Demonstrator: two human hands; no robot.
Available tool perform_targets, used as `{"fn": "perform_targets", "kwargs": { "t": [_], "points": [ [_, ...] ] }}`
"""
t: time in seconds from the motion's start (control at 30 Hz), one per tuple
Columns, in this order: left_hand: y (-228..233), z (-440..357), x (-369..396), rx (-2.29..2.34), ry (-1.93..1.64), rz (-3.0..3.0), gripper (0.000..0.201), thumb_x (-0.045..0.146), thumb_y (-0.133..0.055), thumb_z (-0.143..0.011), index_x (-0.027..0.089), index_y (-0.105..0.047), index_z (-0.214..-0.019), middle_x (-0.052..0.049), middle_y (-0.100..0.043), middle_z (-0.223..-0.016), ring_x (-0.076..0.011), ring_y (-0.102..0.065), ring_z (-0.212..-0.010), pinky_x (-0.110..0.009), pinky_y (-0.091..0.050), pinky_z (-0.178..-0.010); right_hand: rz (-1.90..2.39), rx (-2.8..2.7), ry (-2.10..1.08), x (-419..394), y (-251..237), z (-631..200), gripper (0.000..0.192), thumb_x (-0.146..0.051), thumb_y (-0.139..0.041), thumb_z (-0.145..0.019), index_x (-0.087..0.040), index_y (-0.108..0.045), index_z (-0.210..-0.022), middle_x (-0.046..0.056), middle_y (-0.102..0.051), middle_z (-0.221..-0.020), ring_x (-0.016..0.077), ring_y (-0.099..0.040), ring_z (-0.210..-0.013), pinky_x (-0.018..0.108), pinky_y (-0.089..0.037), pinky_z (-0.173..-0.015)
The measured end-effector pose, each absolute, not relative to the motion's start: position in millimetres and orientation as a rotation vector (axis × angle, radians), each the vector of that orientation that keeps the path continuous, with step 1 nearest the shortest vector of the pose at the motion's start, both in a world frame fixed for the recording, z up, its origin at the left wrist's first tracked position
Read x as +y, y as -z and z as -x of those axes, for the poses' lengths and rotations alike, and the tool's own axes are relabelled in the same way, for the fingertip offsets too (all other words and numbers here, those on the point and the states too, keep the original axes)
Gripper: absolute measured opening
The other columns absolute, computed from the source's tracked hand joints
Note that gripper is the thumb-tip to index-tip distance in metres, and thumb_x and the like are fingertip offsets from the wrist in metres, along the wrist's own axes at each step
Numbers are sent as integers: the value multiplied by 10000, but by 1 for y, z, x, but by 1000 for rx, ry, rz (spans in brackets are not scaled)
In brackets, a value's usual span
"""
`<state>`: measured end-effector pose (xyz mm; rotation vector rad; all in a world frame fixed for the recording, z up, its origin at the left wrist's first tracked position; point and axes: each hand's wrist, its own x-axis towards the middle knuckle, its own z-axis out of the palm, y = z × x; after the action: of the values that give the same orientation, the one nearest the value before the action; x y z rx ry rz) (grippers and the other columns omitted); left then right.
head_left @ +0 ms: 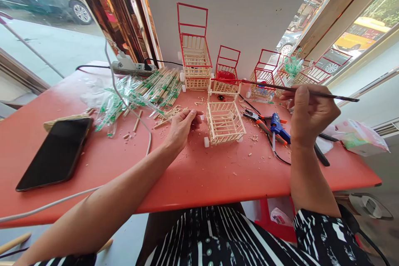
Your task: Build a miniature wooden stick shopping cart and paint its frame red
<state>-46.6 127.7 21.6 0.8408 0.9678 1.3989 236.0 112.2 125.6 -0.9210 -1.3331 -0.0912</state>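
Note:
In front of me on the red table stands a miniature shopping cart made of thin wooden sticks, with white wheels. The top bar of its handle is red, while the basket is bare wood. My left hand rests at the cart's left side, fingers curled, with the fingertips at a white wheel. Between thumb and fingers, my right hand grips a long dark paintbrush. Its tip points left and meets the right end of the cart's handle bar.
Behind stand several red-trimmed carts. Paper-wrapped sticks and plastic wrappers lie left, near a black phone and a white cable. Pliers and a blue glue gun lie right. A tissue pack sits at the right edge.

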Motion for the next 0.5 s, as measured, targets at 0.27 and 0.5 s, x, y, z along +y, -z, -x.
{"fn": "perform_targets", "kwargs": {
  "t": [0.27,0.5],
  "points": [
    [-20,47,129,968,-1400,-841,263,403,-845,-849,150,-790,-805,-6,-666,-668,-89,-547,-548,-219,-416,-549,936,-1353,122,113,-122,-236,204,-441,-720,-1048,-253,-777,-993,25,-786,-838,202,-803,-737,359,-597,-651],
    [-19,48,129,960,-1398,-841,247,383,-839,-856,144,-794,-815,-10,-672,-675,-89,-555,-550,-218,-426,-556,951,-1355,126,107,-128,-235,219,-428,-752,-1031,-234,-782,-936,11,-761,-738,185,-780,-673,338,-575,-612]
  ]
}}
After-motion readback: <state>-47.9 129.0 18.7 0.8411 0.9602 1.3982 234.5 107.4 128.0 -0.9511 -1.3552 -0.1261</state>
